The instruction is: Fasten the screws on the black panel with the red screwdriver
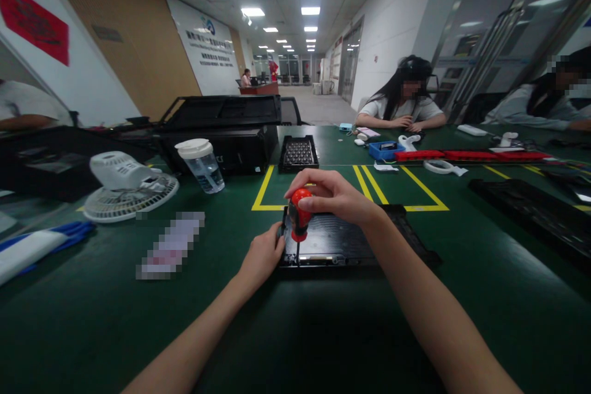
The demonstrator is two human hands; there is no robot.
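My right hand is closed around the red and black handle of a screwdriver. The screwdriver stands nearly upright, its dark shaft pointing down at the front left part of a flat black panel. Whether the tip sits in a screw is too small to tell. At the panel's left edge, my left hand grips it, with the thumb showing and the other fingers partly hidden. A metallic strip runs along the panel's near side.
Left on the green table are a white fan, a lidded cup and blue-white gloves. Behind stand a black case and a black tray of screws or small parts. A blue box lies near a seated person.
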